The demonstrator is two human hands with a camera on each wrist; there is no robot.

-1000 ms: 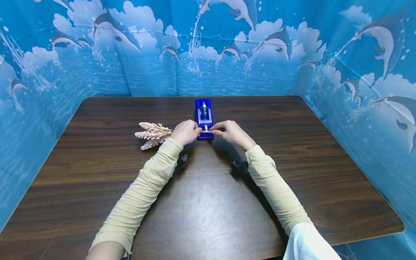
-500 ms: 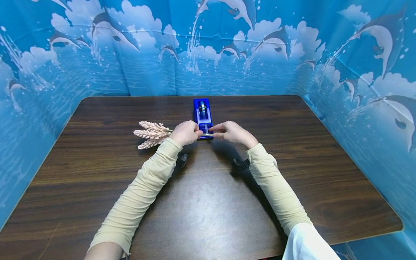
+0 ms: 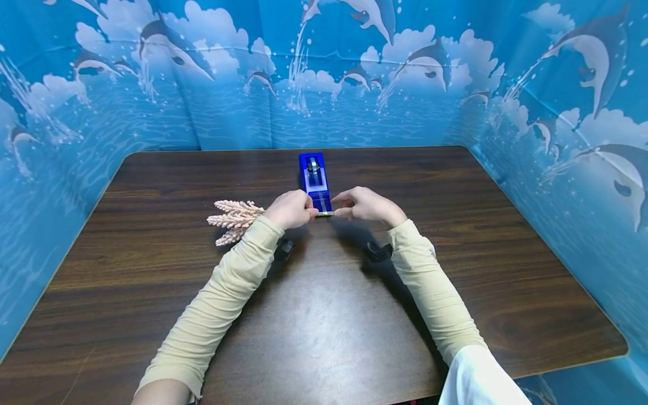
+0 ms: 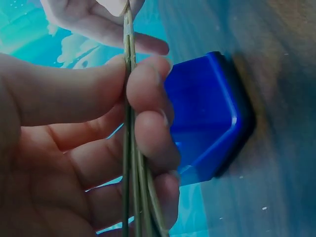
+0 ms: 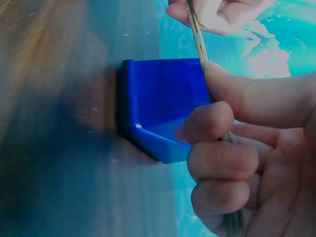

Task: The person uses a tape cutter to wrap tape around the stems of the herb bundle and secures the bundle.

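Note:
In the head view my left hand [image 3: 289, 210] pinches the thin green stems [image 4: 140, 182] of a bunch of pale pink artificial flower sprays [image 3: 235, 215], whose heads point left. My right hand [image 3: 369, 205] grips the stems' other end, thumb against curled fingers. Between both hands, a small shiny band of what looks like clear tape [image 5: 198, 38] lies on the stems. Just beyond them stands a blue tape dispenser [image 3: 315, 174] with a roll in it; the stems cross at its front end. Whether a strip still links dispenser and stems I cannot tell.
A dark wood-grain table [image 3: 324, 315] lies under the hands. Behind it and along the sides hangs a blue curtain [image 3: 324, 112] printed with dolphins. Dark devices [image 3: 378, 252] sit under both wrists.
Both hands have drawn the stems toward me, from over the dispenser to its front end. The flower heads have shifted slightly nearer and turned a little. The dispenser appears a bit further left.

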